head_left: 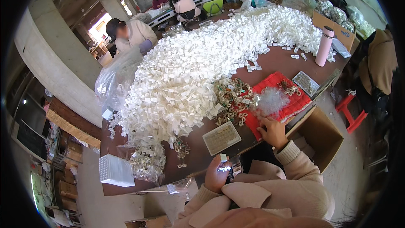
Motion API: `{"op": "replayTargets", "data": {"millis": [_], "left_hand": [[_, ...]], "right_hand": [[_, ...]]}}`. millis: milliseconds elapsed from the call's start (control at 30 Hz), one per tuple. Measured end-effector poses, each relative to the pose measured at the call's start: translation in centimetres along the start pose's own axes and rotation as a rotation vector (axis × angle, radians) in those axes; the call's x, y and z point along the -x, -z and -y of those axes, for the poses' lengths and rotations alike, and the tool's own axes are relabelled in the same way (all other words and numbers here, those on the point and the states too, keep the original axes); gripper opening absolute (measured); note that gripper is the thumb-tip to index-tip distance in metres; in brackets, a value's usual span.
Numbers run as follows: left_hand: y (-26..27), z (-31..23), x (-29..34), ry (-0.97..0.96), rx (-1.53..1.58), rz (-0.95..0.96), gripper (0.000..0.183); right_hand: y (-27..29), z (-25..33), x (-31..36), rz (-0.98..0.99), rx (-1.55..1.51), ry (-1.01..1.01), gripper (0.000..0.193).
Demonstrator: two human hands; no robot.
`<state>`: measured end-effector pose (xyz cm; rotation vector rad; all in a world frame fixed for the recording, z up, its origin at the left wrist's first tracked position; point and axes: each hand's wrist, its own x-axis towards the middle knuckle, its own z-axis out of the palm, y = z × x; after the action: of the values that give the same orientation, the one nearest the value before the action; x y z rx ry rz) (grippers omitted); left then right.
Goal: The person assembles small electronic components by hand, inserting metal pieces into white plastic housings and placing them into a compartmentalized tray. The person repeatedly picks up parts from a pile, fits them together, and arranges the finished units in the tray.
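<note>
Near the table's front edge, my left hand (216, 176) is closed round a small white card (223, 157), with something bright and shiny just below it. My right hand (273, 132) rests at the near edge of a red cloth (276, 82), fingers bent and drawn together; anything in them is too small to make out. Just beyond it lies a tangle of clear, thin plastic bits (272, 101). A heap of small metal trinkets (232, 99) lies left of the cloth. Between that heap and my left hand sits a shallow white compartment tray (221, 138).
A large mound of small white cards (181, 71) covers much of the table (287, 61). A pink flask (324, 46), another tray (306, 83), a stack of white trays (116, 171) and a bag of trinkets (147, 162) surround it. An open carton (331, 137) stands at my right. Co-workers sit beyond.
</note>
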<state>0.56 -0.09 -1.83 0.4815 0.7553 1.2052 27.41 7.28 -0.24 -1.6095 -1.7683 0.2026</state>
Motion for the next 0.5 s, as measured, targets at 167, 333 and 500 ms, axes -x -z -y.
{"op": "replayTargets", "data": {"millis": [167,333,500], "left_hand": [[0.1,0.3,0.1,-0.006,-0.001,0.025,0.019],[0.9,0.4,0.2,0.125,0.281,0.045,0.021],[0.8,0.3,-0.1,0.041,0.132,0.103,0.019]], "right_hand": [[-0.6,-0.6,-0.1,-0.061,-0.076,0.001,0.019],[-1.2,-1.0,0.4,-0.043,-0.064,-0.077,0.017],[-1.2,-1.0,0.3,-0.088,-0.114,-0.052,0.012]]}}
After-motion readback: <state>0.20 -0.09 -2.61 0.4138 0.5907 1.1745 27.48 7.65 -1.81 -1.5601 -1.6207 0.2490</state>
